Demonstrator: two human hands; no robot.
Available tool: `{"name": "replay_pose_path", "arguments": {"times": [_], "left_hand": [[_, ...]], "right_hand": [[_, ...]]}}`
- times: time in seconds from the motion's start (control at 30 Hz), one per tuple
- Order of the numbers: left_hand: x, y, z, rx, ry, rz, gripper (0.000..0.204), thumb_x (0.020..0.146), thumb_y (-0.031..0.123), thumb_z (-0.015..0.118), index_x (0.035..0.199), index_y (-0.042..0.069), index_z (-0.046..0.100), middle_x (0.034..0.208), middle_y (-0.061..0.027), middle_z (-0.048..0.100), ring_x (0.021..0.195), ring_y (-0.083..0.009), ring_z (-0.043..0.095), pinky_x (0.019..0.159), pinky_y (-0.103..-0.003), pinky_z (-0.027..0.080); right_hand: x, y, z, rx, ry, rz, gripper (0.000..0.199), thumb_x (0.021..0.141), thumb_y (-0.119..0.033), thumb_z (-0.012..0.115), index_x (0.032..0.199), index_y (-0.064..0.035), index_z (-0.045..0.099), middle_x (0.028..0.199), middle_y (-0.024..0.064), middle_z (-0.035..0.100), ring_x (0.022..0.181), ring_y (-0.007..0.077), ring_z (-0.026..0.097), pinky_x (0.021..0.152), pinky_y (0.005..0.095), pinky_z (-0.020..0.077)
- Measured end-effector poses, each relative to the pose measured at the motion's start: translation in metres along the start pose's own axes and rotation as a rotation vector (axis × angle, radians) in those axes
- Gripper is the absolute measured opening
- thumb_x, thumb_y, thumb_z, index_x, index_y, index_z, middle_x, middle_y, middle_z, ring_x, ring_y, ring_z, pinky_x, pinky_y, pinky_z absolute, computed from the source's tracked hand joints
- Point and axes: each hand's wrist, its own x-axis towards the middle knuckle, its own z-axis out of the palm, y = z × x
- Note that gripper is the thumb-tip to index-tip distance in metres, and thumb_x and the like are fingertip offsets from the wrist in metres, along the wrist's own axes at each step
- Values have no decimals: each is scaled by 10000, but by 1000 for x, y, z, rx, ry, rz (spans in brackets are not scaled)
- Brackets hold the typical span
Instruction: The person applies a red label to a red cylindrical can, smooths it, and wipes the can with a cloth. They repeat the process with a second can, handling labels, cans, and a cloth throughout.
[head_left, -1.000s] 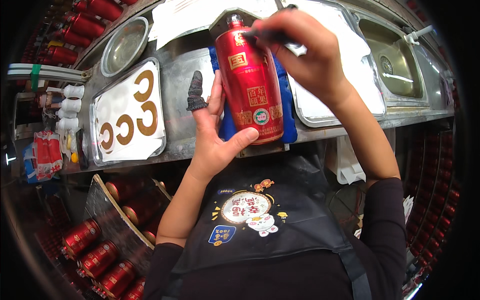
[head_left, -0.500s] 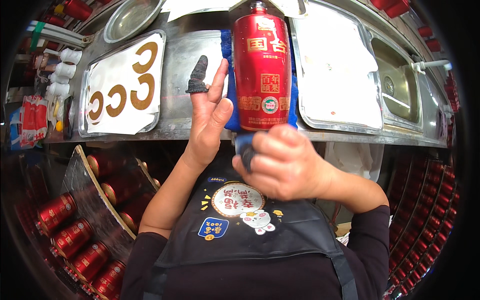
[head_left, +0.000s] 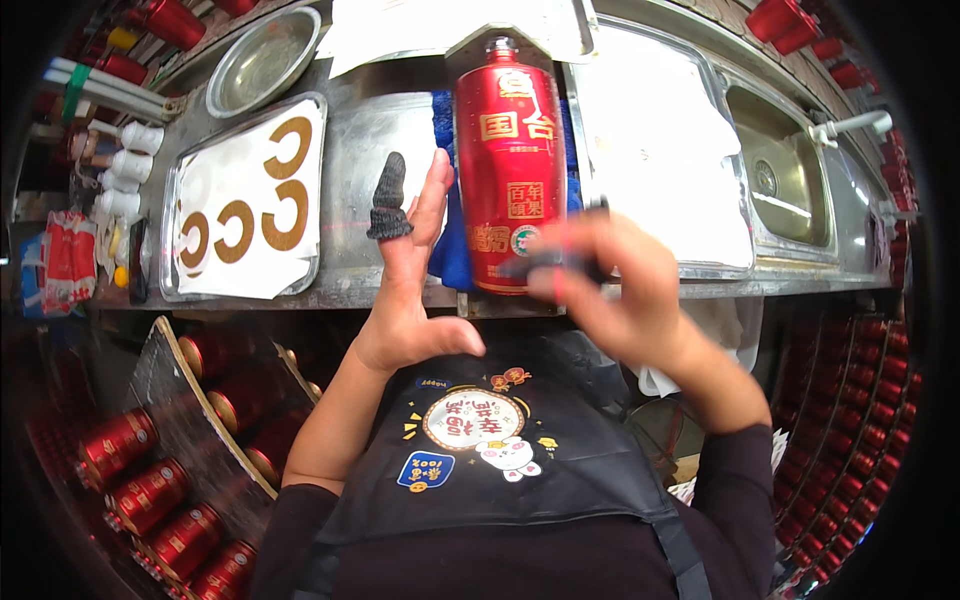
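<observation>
A red bottle (head_left: 503, 165) with gold lettering lies on a blue towel (head_left: 458, 262) at the counter's edge, its neck pointing away from me. To the left of its lower end is my left hand (head_left: 402, 290), open and empty, fingers upward and thumb stretched toward the bottle. A black knitted finger cover (head_left: 390, 195) sits on one of its fingers. Over the bottle's lower right side is my right hand (head_left: 625, 280), smeared by motion, with dark covers on its fingers. Whether it touches the bottle or holds something cannot be made out.
Left of the bottle, a paper-lined tray (head_left: 215, 265) carries several gold C-shaped pieces (head_left: 287, 215). A metal bowl (head_left: 262, 62) stands behind it. At right are a white-lined tray (head_left: 660, 150) and a sink (head_left: 780, 190). Red bottles (head_left: 150, 495) fill racks below on both sides.
My right hand has moved from below the bottle's base up and right over its lower end, its fingers loosening. My left hand's thumb has spread outward. A bluish film near the right fingers no longer shows.
</observation>
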Motion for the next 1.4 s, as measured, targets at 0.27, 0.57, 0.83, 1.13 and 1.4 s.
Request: {"name": "replay_pose_path", "arguments": {"times": [0.27,0.57,0.83,1.13,1.4], "left_hand": [[12,7,23,663,4,-10,1416,620,311,984,1607,-45,33,1634,-262,220,1512,-370,287,1234,-438,232],[24,4,19,459,-47,-76,1331,613,180,986,1595,-28,112,1462,-175,508,1294,-262,571,1093,-389,457],[22,-1,15,501,-41,-66,1180,587,218,987,1525,6,303,1423,-160,510,1326,-275,527,1151,-412,389],[19,-9,12,467,-57,-61,1378,638,252,984,1578,-16,14,1507,-202,462,1376,-295,507,1195,-426,330],[21,-3,12,642,-26,-70,1178,652,154,967,1566,29,234,1464,-141,507,1346,-260,522,1117,-418,449]], "right_hand": [[85,71,-5,-399,290,-378,235,768,-68,786,987,-108,712,904,82,682,832,266,668,724,372,547],[-37,3,38,14,326,176,281,812,-66,840,1029,1,674,908,102,718,775,190,667,698,287,521],[-37,5,25,323,634,566,168,911,-123,780,963,-15,662,851,39,691,767,83,624,679,252,512],[-29,11,26,174,636,585,174,914,-130,768,927,-3,651,812,43,659,726,97,595,666,254,488],[-22,5,25,301,695,522,120,922,-72,754,934,4,661,824,52,698,729,97,639,638,267,518]]}}
